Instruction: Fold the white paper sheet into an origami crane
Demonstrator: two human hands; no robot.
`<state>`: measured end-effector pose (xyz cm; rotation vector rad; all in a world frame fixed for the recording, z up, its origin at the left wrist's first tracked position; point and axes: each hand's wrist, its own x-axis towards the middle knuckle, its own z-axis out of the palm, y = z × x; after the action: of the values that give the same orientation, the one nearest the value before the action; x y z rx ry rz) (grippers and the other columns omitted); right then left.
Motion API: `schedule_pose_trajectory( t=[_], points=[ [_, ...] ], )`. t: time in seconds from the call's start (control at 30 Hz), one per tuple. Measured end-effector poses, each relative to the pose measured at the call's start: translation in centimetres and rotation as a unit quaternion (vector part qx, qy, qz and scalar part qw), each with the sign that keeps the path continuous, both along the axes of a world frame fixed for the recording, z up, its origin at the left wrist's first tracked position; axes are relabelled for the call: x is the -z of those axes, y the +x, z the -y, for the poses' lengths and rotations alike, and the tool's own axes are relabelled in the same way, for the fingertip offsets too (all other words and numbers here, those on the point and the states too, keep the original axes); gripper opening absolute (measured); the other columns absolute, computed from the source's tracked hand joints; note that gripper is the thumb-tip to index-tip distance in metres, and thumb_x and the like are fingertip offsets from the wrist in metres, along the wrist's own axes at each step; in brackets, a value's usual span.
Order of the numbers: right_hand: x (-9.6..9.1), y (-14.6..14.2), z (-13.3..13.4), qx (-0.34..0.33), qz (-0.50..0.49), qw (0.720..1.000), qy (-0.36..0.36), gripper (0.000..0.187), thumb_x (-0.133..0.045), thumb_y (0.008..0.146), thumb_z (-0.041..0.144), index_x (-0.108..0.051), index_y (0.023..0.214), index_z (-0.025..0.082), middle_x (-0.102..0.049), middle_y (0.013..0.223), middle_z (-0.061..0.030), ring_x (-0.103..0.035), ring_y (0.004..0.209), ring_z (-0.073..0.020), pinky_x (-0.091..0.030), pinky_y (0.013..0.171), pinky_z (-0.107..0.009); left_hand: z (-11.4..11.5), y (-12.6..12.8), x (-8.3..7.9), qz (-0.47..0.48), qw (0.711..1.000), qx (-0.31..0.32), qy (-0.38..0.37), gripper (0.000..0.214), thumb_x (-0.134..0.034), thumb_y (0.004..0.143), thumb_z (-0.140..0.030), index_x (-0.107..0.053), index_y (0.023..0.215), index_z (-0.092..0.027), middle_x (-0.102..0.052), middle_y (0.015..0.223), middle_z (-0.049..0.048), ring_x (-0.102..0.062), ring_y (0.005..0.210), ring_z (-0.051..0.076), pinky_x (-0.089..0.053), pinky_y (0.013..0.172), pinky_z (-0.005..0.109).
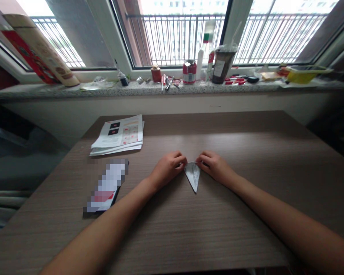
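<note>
A small folded piece of printed paper [193, 176], shaped like a narrow triangle pointing toward me, lies on the brown wooden table [246, 152]. My left hand [168, 167] pinches its upper left corner with curled fingers. My right hand [215, 165] pinches its upper right corner the same way. Both forearms reach in from the near edge of the table.
A stack of printed leaflets [119, 135] lies at the table's far left. A phone [106, 189] lies flat left of my left arm. The stone windowsill [74, 91] behind holds a red can [189, 71], a dark drink cup [222, 63], bottles and small tools.
</note>
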<state>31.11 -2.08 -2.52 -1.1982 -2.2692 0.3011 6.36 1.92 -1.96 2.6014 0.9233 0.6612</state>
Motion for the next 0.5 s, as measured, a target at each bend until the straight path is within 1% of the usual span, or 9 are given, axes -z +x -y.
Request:
schedule_pose_trajectory(
  t=[0.07, 0.13, 0.2, 0.27, 0.4, 0.5],
  points=[
    [-0.2, 0.5, 0.0, -0.036, 0.034, 0.999, 0.017, 0.016, -0.057, 0.103, 0.027, -0.07, 0.103, 0.018, -0.065, 0.099, -0.0092, -0.062, 0.092, -0.0227, -0.051, 0.082, -0.035, 0.1, -0.1, -0.1, -0.017, 1.0, 0.006, 0.018, 0.011, -0.064, 0.093, -0.011, -0.069, 0.092, -0.021, -0.066, 0.097, 0.0043, -0.062, 0.091, 0.02, -0.049, 0.084, 0.032],
    [-0.4, 0.9, 0.1, -0.066, 0.064, 0.995, 0.031, 0.021, -0.056, 0.103, 0.032, -0.07, 0.112, 0.018, -0.066, 0.103, -0.0107, -0.062, 0.094, -0.0235, -0.052, 0.084, -0.036, 0.2, -0.3, -0.2, -0.025, 0.999, 0.014, 0.025, 0.008, -0.065, 0.095, -0.015, -0.069, 0.094, -0.021, -0.066, 0.1, 0.0049, -0.062, 0.092, 0.02, -0.049, 0.084, 0.032],
    [-0.6, 1.3, 0.2, -0.085, 0.087, 0.992, 0.045, 0.027, -0.056, 0.103, 0.036, -0.07, 0.119, 0.018, -0.066, 0.106, -0.012, -0.062, 0.094, -0.0237, -0.053, 0.084, -0.037, 0.3, -0.5, -0.4, -0.027, 0.999, 0.029, 0.021, 0.004, -0.066, 0.096, -0.02, -0.069, 0.098, -0.02, -0.066, 0.103, 0.0058, -0.062, 0.093, 0.02, -0.05, 0.084, 0.032],
    [-0.8, 1.5, 0.3, -0.098, 0.108, 0.987, 0.061, 0.032, -0.055, 0.103, 0.039, -0.07, 0.123, 0.018, -0.066, 0.109, -0.0131, -0.063, 0.093, -0.0238, -0.054, 0.083, -0.037, 0.4, -0.8, -0.5, -0.025, 0.998, 0.046, 0.017, 0.009, -0.069, 0.096, -0.024, -0.069, 0.103, -0.02, -0.065, 0.104, 0.0064, -0.062, 0.093, 0.02, -0.051, 0.083, 0.032],
    [-0.9, 1.5, 0.4, -0.102, 0.126, 0.984, 0.08, 0.033, -0.052, 0.105, 0.039, -0.072, 0.123, 0.019, -0.068, 0.108, -0.0131, -0.064, 0.089, -0.0232, -0.054, 0.08, -0.037, 0.5, -0.9, -0.5, -0.035, 0.997, 0.059, 0.032, 0.015, -0.065, 0.099, -0.025, -0.072, 0.112, -0.024, -0.064, 0.104, 0.006, -0.061, 0.091, 0.019, -0.049, 0.081, 0.031],
    [-0.8, 1.2, 0.6, -0.071, 0.097, 0.992, 0.046, 0.03, -0.051, 0.105, 0.037, -0.075, 0.117, 0.023, -0.069, 0.106, -0.0109, -0.065, 0.09, -0.0225, -0.053, 0.082, -0.037, 0.6, -0.8, -0.4, -0.054, 0.996, 0.05, 0.054, 0.019, -0.06, 0.102, -0.03, -0.076, 0.113, -0.028, -0.064, 0.103, 0.0061, -0.06, 0.088, 0.019, -0.048, 0.08, 0.032]
  ],
)
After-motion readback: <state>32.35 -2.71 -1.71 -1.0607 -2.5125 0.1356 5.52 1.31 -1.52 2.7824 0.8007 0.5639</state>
